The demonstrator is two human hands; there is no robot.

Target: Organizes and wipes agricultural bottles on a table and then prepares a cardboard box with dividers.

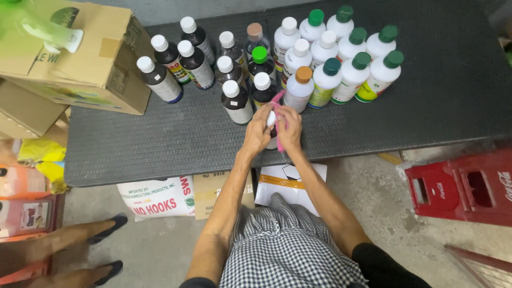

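**Both hands on one bottle at the near tabletop edge**

Nearest me: my checked lap, both forearms reaching forward. Below the tabletop, on the floor, a white printed sack (157,198) and a flat carton (290,181); a red crate (461,186) sits off to the right, another person's feet in dark sandals (109,226) at lower left.

At the near edge of the dark tabletop (133,149), my left hand (257,133) and right hand (289,128) meet around a white-capped bottle (271,118). Left fingers are curled about its neck and cap; right fingers are pinching a pink cloth (278,98) against its side. The bottle's body is mostly hidden behind the hands, so I cannot tell its colour or whether it stands on the tabletop or is lifted just off it.

Step in hand, as I judge it: wiping this one bottle while bracing it. The next move would call for a firm left-hand hold, so the bottle turns under the cloth without knocking its neighbours just beyond.

Beyond the hands: a cluster of dark bottles (234,101) with white caps, then white bottles (349,72) with green caps at right. Far left, stacked cardboard boxes (101,64).
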